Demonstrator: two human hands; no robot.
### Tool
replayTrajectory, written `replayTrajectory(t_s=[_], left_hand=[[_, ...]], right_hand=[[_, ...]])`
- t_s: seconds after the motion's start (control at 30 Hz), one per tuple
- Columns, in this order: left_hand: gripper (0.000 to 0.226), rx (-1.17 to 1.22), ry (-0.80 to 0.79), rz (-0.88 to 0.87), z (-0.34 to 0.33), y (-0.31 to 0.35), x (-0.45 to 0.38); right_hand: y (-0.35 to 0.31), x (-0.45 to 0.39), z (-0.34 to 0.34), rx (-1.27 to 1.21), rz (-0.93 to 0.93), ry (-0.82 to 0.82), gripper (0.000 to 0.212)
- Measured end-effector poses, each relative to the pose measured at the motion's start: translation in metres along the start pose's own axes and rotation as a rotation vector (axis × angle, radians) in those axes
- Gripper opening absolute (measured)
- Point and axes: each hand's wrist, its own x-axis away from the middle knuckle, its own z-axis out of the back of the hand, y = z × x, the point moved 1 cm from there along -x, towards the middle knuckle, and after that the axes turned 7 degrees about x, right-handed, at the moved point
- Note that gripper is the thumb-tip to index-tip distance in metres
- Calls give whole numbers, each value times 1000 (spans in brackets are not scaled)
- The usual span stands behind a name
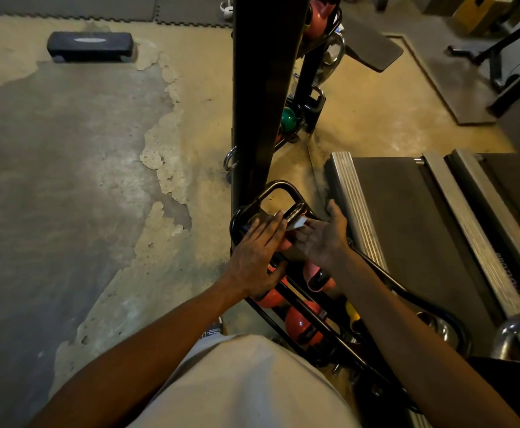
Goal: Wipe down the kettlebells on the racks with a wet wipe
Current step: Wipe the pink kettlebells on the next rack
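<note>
At rack top, left hand [258,251] lies flat, fingers straight, pressing the white wet wipe [295,224] onto a dark kettlebell handle [294,215]. Right hand [320,239], spread palm-up, probably steadies it.

Glossy black metal rack [278,187], rough concrete floor [98,149]

Mostly hidden under the flat left hand [257,257]: the black kettlebell [294,215] at the end corner of the black tubular steel rack [278,185], only its handle showing. Half covered between both hands: the white wet wipe [296,224], grip on it unclear. Partly masked by rack rails and forearms: the pink kettlebells [302,324] below. Cut off by the right edge: the grey treadmill [407,227]. Cropped at the top edge: the black upright post [261,88].
</note>
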Motion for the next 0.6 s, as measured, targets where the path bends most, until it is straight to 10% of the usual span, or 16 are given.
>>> replayTrajectory(t_s=[0.6], left_hand=[[92,-7,-5,-15,2,0,0]], right_hand=[[2,22,-6,32,-39,31,107]])
